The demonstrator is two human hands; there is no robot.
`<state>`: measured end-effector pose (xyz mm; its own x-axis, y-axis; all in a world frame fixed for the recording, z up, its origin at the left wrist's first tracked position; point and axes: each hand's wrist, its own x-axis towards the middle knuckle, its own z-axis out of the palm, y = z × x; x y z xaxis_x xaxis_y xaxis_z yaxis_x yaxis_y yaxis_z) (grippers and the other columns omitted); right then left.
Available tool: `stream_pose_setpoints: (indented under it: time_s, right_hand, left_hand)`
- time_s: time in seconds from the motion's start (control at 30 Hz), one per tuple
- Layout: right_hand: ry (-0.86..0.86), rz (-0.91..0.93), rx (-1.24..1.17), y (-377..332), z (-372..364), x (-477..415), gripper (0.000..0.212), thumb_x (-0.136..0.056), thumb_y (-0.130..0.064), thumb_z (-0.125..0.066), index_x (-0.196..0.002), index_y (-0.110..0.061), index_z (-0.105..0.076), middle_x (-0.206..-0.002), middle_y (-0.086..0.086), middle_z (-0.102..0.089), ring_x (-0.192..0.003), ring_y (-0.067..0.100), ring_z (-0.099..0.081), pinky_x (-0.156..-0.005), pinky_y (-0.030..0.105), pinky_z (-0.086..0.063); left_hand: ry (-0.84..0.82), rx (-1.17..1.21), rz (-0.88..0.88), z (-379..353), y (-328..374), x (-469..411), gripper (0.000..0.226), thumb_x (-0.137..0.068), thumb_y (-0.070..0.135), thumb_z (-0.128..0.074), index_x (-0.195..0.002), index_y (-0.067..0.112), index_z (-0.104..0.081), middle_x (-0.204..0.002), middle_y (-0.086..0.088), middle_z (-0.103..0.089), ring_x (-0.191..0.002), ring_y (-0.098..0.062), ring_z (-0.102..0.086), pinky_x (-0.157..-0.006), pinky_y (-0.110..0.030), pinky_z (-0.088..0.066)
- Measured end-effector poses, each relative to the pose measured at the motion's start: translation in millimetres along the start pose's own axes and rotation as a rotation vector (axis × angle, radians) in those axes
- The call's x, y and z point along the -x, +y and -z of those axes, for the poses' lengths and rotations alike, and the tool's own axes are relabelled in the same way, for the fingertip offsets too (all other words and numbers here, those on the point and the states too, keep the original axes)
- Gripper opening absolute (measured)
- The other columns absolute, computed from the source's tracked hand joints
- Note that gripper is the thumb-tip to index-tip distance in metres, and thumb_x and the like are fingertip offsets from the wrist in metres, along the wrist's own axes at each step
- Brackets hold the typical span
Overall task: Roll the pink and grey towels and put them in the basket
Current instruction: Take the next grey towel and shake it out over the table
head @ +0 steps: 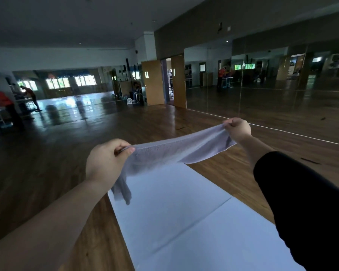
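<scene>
Fingers (120, 146) on both hands are curled tight, each set pinching one end of the same towel (176, 151), so nothing's loose or spread. That's one grey towel with two hands on it. My left hand (106, 163) has its end bunched between thumb and fingers, nearer to me and lower. My right hand (239, 130) grips the other end, farther out and higher.

The towel is up in the air, stretched between them with a bit of sag and some folds along it. One corner dangles below my left hand. It all hangs over the far end of the bench (184, 222), and I can't tell if that dangling corner touches the top. One bench, white, with one seam line running across it.

My right arm has a black sleeve (301, 202), and the left arm is bare. Under everything is a dark wood floor (47, 153). The right wall is a long mirror (282, 85), and next to it two wooden doors (153, 83) stand open. One small white fan (129, 101) sits on the floor by them. Way off at the left edge there's one person in an orange top (0, 100). Any others near there are too dim to count.
</scene>
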<state>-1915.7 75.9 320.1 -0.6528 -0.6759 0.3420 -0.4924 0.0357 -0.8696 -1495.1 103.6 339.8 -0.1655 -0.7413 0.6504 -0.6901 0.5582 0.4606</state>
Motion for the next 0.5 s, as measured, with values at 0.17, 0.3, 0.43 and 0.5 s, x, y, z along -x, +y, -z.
stream_pose_setpoints:
  time_s: [0.17,0.3,0.43,0.5]
  right_hand:
    - [-0.043,0.002,0.026,23.4,52.4,29.8,0.015,-0.092,-0.017,-0.059,-0.101,-0.020,-0.071,-0.106,0.003,-0.069,-0.103,0.020,-0.062,-0.080,0.020,-0.039]
    - [-0.072,0.027,0.097,43.7,94.9,55.4,0.017,-0.092,-0.018,-0.059,-0.102,-0.018,-0.072,-0.107,0.003,-0.069,-0.095,0.017,-0.060,-0.076,0.021,-0.039]
    - [-0.113,0.064,0.181,63.9,140.1,79.0,0.021,-0.093,-0.018,-0.057,-0.107,-0.019,-0.074,-0.115,0.002,-0.069,-0.104,0.021,-0.061,-0.079,0.022,-0.040]
    - [-0.138,0.091,0.245,74.7,160.3,93.4,0.023,-0.093,-0.016,-0.056,-0.108,-0.018,-0.074,-0.118,0.003,-0.068,-0.108,0.024,-0.061,-0.078,0.022,-0.040]
  left_hand:
    - [0.025,0.013,0.078,-0.7,50.7,60.3,0.004,-0.086,0.033,-0.067,-0.086,0.033,-0.071,-0.080,0.020,-0.068,-0.081,-0.001,-0.061,-0.071,-0.020,-0.046]
    - [0.028,0.000,0.155,-4.4,88.3,108.0,0.006,-0.086,0.035,-0.066,-0.086,0.032,-0.072,-0.080,0.017,-0.069,-0.081,-0.002,-0.062,-0.076,-0.024,-0.048]
    - [0.007,-0.010,0.175,-5.7,126.5,149.7,0.006,-0.086,0.035,-0.064,-0.086,0.033,-0.070,-0.080,0.019,-0.068,-0.079,0.002,-0.060,-0.071,-0.016,-0.044]
    - [-0.001,-0.018,0.193,-5.7,144.9,169.7,0.006,-0.087,0.035,-0.064,-0.087,0.033,-0.070,-0.081,0.019,-0.068,-0.079,0.002,-0.059,-0.069,-0.012,-0.040]
